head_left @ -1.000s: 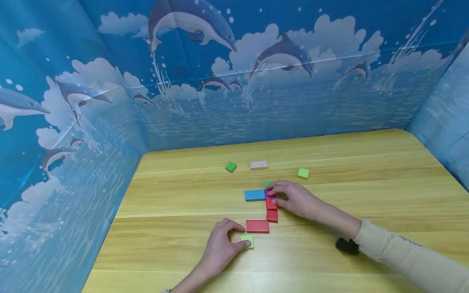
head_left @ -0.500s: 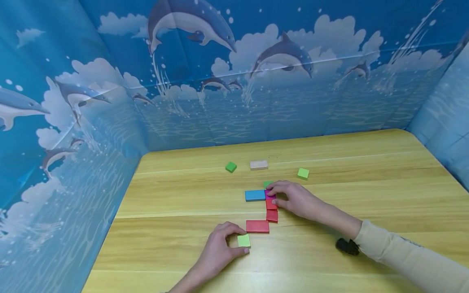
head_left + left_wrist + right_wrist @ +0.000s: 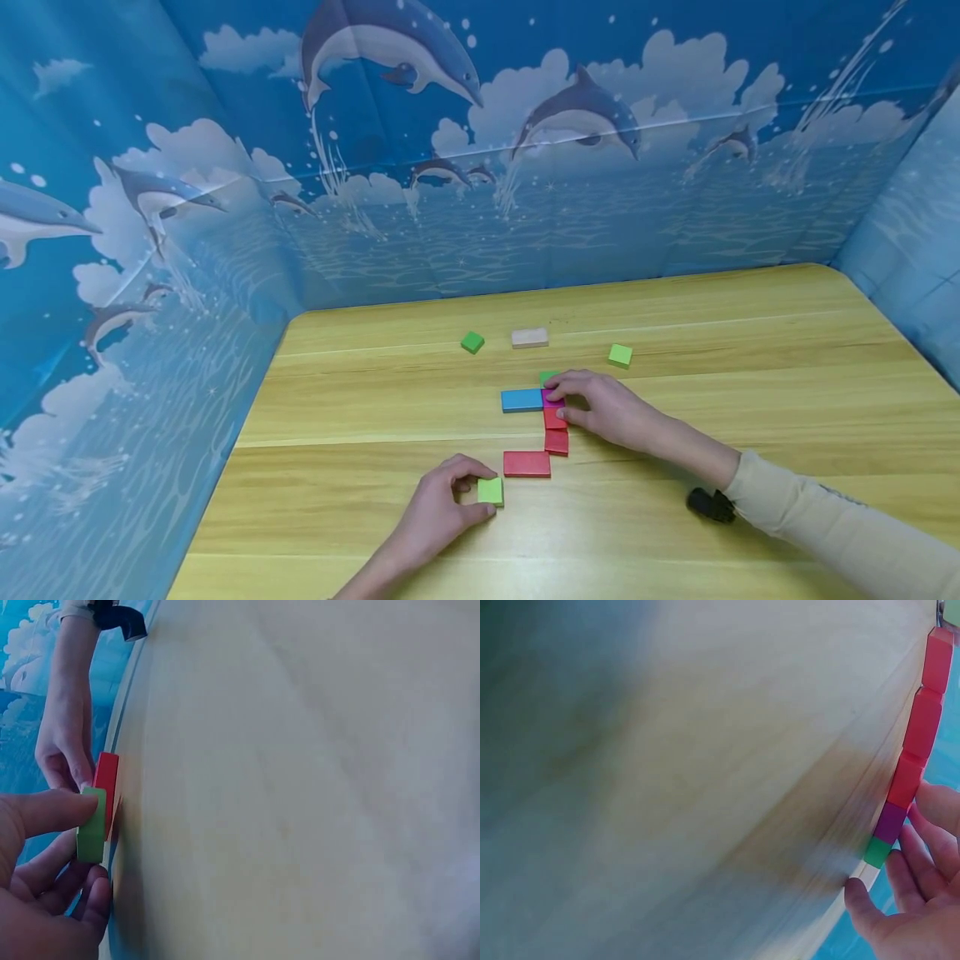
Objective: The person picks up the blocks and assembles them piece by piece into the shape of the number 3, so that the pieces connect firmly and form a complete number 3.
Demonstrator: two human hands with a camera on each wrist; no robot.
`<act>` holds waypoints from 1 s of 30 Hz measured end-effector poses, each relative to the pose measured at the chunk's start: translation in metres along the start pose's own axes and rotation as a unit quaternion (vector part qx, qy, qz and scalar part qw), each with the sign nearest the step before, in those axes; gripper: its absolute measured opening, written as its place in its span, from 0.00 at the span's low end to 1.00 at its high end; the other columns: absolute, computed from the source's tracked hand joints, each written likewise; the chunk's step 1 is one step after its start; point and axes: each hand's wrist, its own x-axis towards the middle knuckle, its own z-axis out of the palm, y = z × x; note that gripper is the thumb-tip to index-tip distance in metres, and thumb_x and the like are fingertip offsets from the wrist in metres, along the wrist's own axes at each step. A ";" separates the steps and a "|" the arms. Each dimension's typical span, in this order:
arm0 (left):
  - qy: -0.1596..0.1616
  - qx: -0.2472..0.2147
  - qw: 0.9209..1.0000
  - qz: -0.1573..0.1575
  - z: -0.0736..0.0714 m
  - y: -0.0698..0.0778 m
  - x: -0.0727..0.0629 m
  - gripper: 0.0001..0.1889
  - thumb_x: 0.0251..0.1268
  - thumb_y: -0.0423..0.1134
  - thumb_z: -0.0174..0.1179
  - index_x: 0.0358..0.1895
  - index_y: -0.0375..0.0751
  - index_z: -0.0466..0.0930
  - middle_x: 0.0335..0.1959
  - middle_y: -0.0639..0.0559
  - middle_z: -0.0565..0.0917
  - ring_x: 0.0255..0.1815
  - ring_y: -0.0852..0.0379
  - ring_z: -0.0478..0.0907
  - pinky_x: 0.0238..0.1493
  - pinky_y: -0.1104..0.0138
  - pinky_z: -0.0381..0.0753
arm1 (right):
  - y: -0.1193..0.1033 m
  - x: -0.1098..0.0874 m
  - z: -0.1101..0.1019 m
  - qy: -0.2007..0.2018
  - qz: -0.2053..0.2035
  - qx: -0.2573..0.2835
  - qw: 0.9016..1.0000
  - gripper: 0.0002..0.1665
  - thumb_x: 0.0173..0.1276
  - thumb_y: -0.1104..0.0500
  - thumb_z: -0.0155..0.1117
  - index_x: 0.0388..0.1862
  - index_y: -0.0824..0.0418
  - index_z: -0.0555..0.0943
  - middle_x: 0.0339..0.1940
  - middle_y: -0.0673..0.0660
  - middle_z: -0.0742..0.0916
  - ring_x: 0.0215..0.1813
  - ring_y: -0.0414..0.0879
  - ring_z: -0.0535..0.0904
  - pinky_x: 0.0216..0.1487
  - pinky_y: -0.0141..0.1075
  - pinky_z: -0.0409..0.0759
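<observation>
In the head view my left hand (image 3: 433, 508) pinches a small light green block (image 3: 491, 492) between thumb and fingers, just left of a red rectangular block (image 3: 527, 464). The left wrist view shows the thumb on one side of the green block (image 3: 91, 829) and fingers on the other. My right hand (image 3: 611, 408) rests against a column of blocks, its fingertips on or beside the magenta block (image 3: 553, 398) and the red block (image 3: 555, 419) below it. A second red block (image 3: 557, 442) lies under that. A green block (image 3: 549, 377) tops the column, partly covered by the fingers.
A blue rectangular block (image 3: 521, 402) adjoins the magenta one on its left. Farther back lie a green block (image 3: 472, 342), a pale block (image 3: 530, 337) and a light green block (image 3: 620, 356). A patterned dolphin curtain (image 3: 450, 250) surrounds the wooden table (image 3: 337, 400).
My left hand has taken the light green block between thumb and fingers and shifted it left, away from under the red rectangular block. The right hand has stayed put.
</observation>
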 end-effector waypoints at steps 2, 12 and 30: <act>0.010 -0.007 1.000 -0.008 -0.002 -0.001 0.001 0.18 0.50 0.31 0.74 0.45 0.49 0.84 0.37 0.57 0.79 0.39 0.56 0.74 0.43 0.67 0.75 | 0.000 0.000 0.000 0.000 -0.003 0.000 1.000 0.18 0.67 0.60 0.69 0.55 0.56 0.84 0.62 0.52 0.80 0.67 0.55 0.72 0.63 0.51 0.71; 0.036 -0.022 0.999 -0.033 -0.005 -0.004 0.017 0.19 0.50 0.29 0.72 0.47 0.43 0.81 0.40 0.51 0.77 0.39 0.54 0.74 0.42 0.67 0.77 | 0.000 -0.001 0.000 -0.005 -0.001 0.006 1.000 0.17 0.67 0.61 0.68 0.55 0.56 0.84 0.62 0.52 0.80 0.67 0.55 0.71 0.64 0.51 0.70; 0.087 0.007 0.996 -0.010 -0.002 -0.007 0.037 0.18 0.52 0.31 0.74 0.47 0.39 0.81 0.39 0.50 0.78 0.36 0.55 0.72 0.35 0.71 0.74 | 0.001 0.000 -0.001 -0.005 0.005 0.001 1.000 0.17 0.67 0.59 0.69 0.55 0.54 0.84 0.63 0.51 0.80 0.67 0.53 0.71 0.64 0.50 0.70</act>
